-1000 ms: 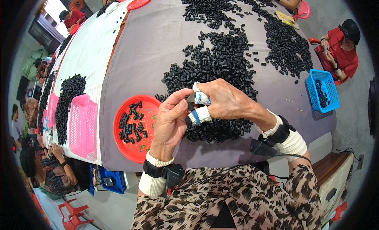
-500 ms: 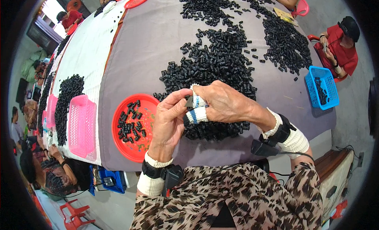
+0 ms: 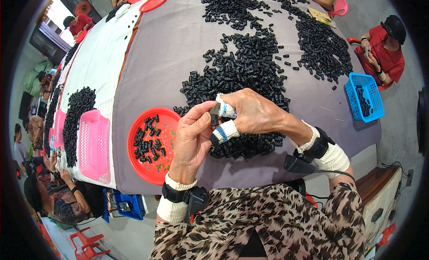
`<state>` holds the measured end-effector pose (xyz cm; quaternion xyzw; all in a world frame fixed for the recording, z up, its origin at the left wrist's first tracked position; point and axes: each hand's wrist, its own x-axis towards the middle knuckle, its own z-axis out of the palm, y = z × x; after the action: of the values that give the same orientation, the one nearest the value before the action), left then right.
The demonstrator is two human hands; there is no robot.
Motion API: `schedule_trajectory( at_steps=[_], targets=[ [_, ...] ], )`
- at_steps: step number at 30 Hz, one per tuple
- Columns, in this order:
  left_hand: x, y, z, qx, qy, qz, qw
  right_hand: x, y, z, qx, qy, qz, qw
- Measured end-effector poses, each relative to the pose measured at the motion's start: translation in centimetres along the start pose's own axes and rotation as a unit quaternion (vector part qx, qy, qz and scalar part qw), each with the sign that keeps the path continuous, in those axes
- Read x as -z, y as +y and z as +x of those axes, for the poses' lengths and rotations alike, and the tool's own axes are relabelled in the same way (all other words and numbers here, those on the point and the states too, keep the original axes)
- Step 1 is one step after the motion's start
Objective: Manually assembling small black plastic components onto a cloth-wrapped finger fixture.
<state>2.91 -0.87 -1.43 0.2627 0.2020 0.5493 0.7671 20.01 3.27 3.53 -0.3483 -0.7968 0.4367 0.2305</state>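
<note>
The person wore a blouse [image 3: 277, 215] in a leopard print, black and brown blotches on pale beige. Cream ribbed knit wristbands [image 3: 173, 211] covered both wrists, each crossed by a black strap [image 3: 175, 194] bearing a black, angular module [image 3: 197, 199]; a thin black cable [image 3: 337, 173] ran from the right one. On the right hand [image 3: 261, 111], a white knit thumb sleeve [image 3: 227, 130] showed a blue band, and a white finger wrapping [image 3: 228, 110] had blue markings.
</note>
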Motion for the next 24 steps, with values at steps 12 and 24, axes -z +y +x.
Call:
schedule_trajectory(
  at_steps=[12, 24],
  targets=[
    [0.0, 0.0, 0.0, 0.001, 0.0, 0.015, 1.0, -0.5, 0.7, 0.2, 0.016, -0.004, -0.017, 1.0],
    [0.0, -0.1, -0.4, 0.019, 0.045, 0.04, 0.998, -1.0, 1.1, -0.2, 0.041, -0.001, -0.081, 0.996]
  ],
)
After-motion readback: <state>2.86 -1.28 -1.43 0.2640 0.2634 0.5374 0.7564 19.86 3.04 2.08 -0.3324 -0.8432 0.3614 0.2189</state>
